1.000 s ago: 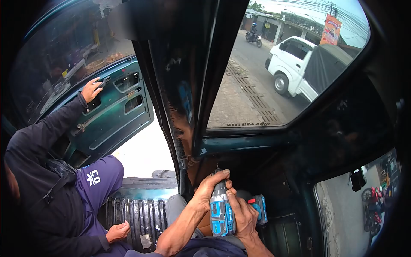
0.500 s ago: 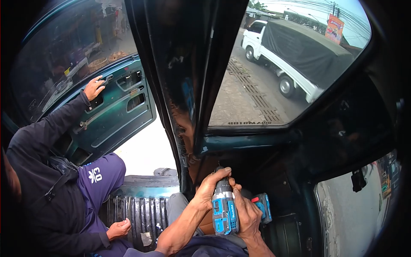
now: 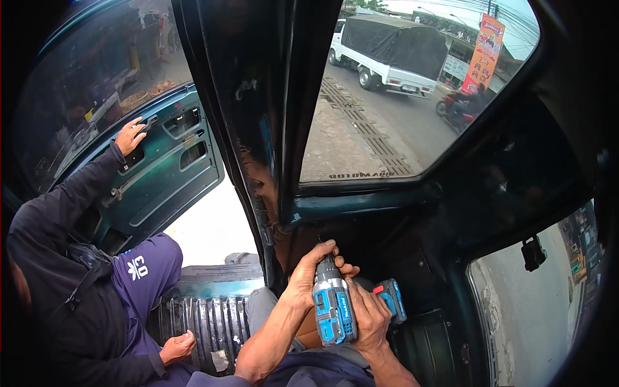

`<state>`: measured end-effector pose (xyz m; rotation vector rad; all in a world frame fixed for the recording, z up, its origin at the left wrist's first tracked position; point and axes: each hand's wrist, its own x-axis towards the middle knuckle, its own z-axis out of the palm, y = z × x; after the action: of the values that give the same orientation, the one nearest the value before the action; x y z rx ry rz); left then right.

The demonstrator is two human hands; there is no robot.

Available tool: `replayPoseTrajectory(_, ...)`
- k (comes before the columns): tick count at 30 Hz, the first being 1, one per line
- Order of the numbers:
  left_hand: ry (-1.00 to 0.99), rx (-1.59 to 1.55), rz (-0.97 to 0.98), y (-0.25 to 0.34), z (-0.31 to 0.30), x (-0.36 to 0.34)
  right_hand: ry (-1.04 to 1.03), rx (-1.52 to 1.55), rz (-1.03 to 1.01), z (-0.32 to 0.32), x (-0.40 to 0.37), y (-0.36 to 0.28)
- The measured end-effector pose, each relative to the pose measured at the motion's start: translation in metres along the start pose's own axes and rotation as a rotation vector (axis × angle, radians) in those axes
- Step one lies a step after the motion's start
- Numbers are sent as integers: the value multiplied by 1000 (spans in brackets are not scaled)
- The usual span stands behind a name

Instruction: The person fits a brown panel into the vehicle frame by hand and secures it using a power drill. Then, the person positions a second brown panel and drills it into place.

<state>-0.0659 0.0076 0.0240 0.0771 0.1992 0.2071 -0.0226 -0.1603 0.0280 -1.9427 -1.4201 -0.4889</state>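
A blue and black cordless drill point(image 3: 334, 316) is in both my hands, its chuck end pointing away from me. My left hand point(image 3: 302, 278) is closed around the chuck at the front, thumb on top. Around the handle on the right side wraps my right hand point(image 3: 369, 317); its fingertips are partly hidden. The battery point(image 3: 394, 300), with a red tab, sticks out to the right of that hand. A thin dark tip shows just beyond the chuck, too small to make out.
A person in a dark jacket point(image 3: 58, 284) sits at left, one hand on the open green door point(image 3: 174, 155). Ribbed metal floor point(image 3: 213, 322) lies between us. A dark pillar point(image 3: 251, 77) and window sill point(image 3: 361, 208) stand ahead. Outside are a covered truck point(image 3: 393, 48) and a motorcycle point(image 3: 461, 106).
My view has shifted slightly right. Outside, the truck has driven farther away and a motorcycle has come into sight. Both hands keep their hold on the drill.
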Motion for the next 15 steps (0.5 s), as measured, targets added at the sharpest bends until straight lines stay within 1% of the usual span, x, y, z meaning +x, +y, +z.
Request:
replayPoseTrajectory(1, 8, -15, 8, 0, 0, 1, 3, -2, 0, -1, -1, 0)
replayPoseTrajectory(3, 10, -6, 21, -1, 3, -1, -75, 22, 36, -3, -3, 2)
replayPoseTrajectory(9, 4, 4, 28, 1, 2, -2, -140, 4, -6, -3, 1, 6)
replayPoseTrajectory(13, -10, 27, 55, 0, -2, 1, -140, -20, -9, -3, -1, 6)
replayPoseTrajectory(15, -22, 40, 54, 0, -5, 2, -98, -41, -48, -1, 1, 8)
